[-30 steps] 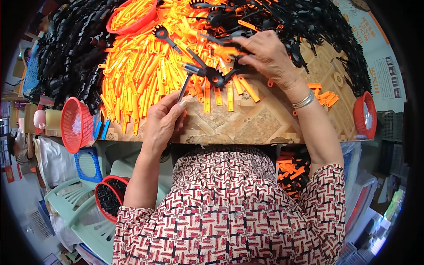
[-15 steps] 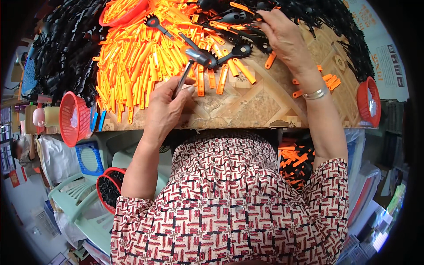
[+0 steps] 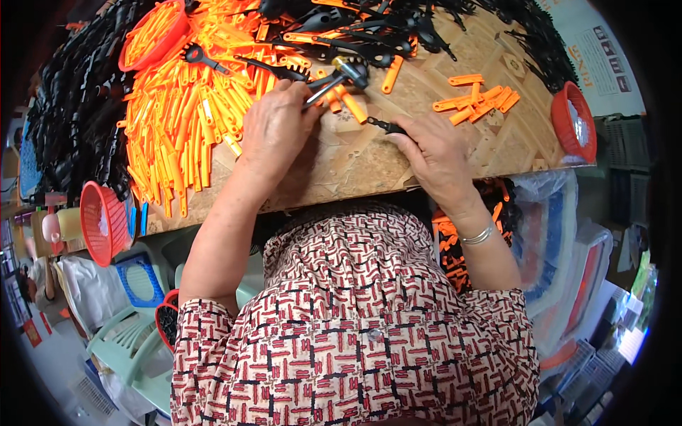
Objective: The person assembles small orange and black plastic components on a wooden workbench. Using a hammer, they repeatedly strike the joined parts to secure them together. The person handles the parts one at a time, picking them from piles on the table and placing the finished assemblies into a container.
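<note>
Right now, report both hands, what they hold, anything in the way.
Left hand: holds hammer by its shaft. Right hand: holds black piece, one end jutting leftward. Possible clutter: orange handles close to the hammer head.

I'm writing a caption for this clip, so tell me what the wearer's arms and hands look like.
The left hand and right hand are gloveless. A silvery bracelet circles the right wrist. Cream sleeves with dark red and black dashes end near the elbows.

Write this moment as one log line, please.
left hand: holds hammer | right hand: holds black piece | things: orange handles heaped left, black utensils beyond hands | rest: red basket far right
</note>
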Tool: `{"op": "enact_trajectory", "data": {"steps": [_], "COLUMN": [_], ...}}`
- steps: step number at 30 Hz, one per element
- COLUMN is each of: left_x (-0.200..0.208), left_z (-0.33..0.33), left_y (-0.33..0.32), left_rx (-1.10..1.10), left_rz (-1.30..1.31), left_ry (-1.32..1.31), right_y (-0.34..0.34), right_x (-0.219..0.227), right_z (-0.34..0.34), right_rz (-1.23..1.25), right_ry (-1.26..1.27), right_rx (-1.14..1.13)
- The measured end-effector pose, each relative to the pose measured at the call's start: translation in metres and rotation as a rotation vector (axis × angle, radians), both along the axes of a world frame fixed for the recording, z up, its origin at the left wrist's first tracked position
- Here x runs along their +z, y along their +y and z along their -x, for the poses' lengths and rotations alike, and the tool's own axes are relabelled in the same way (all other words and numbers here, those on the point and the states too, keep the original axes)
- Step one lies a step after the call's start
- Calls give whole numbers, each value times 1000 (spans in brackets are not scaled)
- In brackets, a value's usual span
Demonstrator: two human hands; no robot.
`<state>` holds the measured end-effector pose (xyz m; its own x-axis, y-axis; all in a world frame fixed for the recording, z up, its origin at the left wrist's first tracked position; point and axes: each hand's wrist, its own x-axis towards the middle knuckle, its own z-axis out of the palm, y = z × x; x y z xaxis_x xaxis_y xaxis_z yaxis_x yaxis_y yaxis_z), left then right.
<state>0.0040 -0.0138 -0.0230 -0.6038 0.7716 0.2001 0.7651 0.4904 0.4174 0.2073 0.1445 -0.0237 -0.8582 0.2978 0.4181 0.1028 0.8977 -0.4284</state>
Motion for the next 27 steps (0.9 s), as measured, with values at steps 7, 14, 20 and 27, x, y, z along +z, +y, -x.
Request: {"op": "enact_trajectory", "data": {"steps": [7, 14, 20, 27], "left_x": [9, 0, 2, 4], "left_z": [13, 3, -13, -13], "left_y": [-23, -36, -31, -46], "left_rx": [97, 112, 120, 140], "left_rz": [-244, -340, -491, -452], "left_ry": [-781, -1070, -1217, -1150], "right_y": [-16, -11, -17, -9], "right_x": [-12, -11, -2, -7], "right_z": [5, 0, -3, 3], "right_rz": [326, 1455, 1608, 607], "right_ry": [99, -15, -24, 152], "right_rx": [-19, 28, -10, -104]}}
